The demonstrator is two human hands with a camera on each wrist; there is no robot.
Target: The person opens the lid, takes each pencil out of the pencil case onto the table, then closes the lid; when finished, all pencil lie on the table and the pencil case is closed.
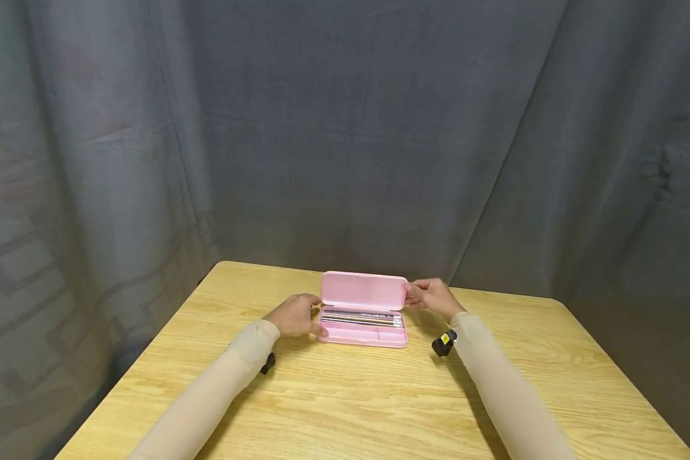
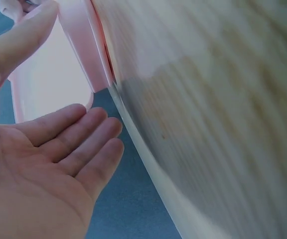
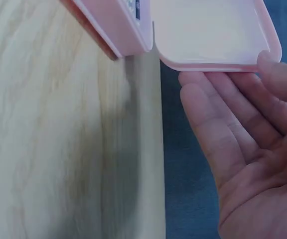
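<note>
Pink pencil case [image 1: 363, 335] sits open on the wooden table [image 1: 345, 396], pencils [image 1: 361, 318] inside. Left hand [image 1: 295, 315] touches its left end, fingers straight. Right hand [image 1: 432, 296] pinches the lid [image 1: 364, 290] with thumb and fingers.

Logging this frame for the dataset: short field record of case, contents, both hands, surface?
case: pink pencil case, lid raised upright
contents: row of pencils
left hand: fingers straight, at the case's left end
right hand: thumb and fingers at the lid's right edge
surface: wooden table
backdrop: grey curtain
</note>
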